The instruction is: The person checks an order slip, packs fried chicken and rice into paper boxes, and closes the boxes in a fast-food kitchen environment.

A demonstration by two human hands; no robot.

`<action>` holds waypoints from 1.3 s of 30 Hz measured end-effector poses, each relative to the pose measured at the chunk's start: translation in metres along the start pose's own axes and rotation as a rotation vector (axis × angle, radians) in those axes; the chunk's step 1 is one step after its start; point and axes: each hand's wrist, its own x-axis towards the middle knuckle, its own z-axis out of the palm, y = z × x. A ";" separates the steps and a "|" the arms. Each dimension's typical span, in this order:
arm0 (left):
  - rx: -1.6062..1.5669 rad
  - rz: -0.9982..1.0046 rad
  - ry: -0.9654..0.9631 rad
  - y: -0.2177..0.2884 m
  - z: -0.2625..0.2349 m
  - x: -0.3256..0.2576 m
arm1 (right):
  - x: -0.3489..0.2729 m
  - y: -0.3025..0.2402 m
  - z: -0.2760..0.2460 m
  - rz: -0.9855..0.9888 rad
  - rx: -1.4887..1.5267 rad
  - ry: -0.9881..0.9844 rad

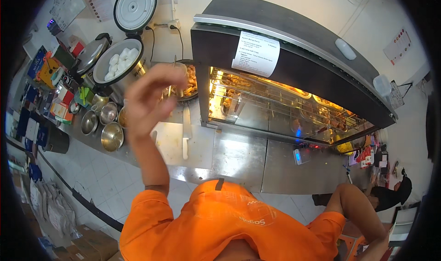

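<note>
My left hand (154, 93) is raised over the counter in front of the open cooker, its fingers bent and smeared by motion. By its fingertips is a pale, see-through shape (181, 72); I cannot tell whether the hand holds it. Behind the fingers sits a round pan of browned food pieces (189, 82), partly hidden. Below the hand a knife with a white handle (185, 134) lies on a white cutting board (201, 144). My right arm (356, 206) is bent at the right side, away from the counter, and its hand is out of sight.
A lit food warmer (294, 36) stands at the back of the steel counter (239, 157). The open cooker (120, 72) holds white rounded pieces. Metal bowls (112, 137) sit at left. A small scale (301, 156) is at right. Another person (390, 194) is at far right.
</note>
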 end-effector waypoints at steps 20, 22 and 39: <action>-0.061 1.015 -1.137 0.237 0.026 0.006 | 0.020 0.007 0.045 -0.098 0.201 0.080; -0.126 0.961 -1.189 0.214 0.037 -0.001 | 0.015 0.011 0.056 -0.144 0.276 0.137; -0.099 -0.592 -0.187 -0.094 0.113 -0.146 | -0.111 0.139 0.258 1.294 0.634 0.942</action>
